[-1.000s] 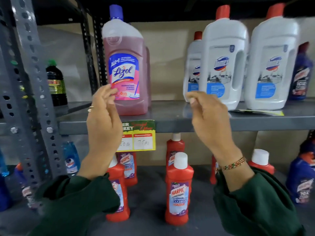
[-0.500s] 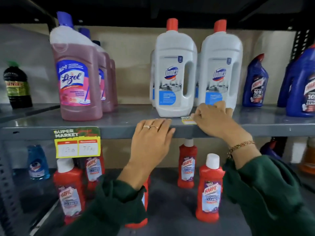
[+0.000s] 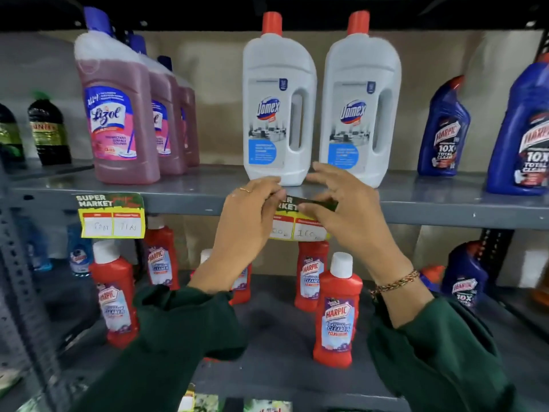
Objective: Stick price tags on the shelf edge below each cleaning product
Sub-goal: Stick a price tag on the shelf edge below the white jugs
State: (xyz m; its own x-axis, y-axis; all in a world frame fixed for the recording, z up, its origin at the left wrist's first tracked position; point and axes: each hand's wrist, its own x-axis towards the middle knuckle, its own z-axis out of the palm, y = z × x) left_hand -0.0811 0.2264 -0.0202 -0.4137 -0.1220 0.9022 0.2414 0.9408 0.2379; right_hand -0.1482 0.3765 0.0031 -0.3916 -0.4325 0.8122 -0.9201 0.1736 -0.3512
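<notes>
A yellow and green price tag (image 3: 297, 227) is held against the grey shelf edge (image 3: 184, 203), just below the left of two white Domex bottles (image 3: 277, 108). My left hand (image 3: 246, 224) pinches the tag's left end and my right hand (image 3: 347, 215) pinches its top right. Both hands cover part of the tag. Another price tag (image 3: 111, 215) is stuck on the shelf edge under the pink Lizol bottles (image 3: 118, 114).
Blue Harpic bottles (image 3: 442, 129) stand on the same shelf at the right, dark bottles (image 3: 49, 129) at the far left. Red Harpic bottles (image 3: 335, 313) stand on the lower shelf. A perforated upright post (image 3: 17, 292) runs down the left side.
My view has shifted right from the Lizol bottles to the Domex bottles. My right hand took a tag off the shelf top, and both hands now hold it against the shelf edge.
</notes>
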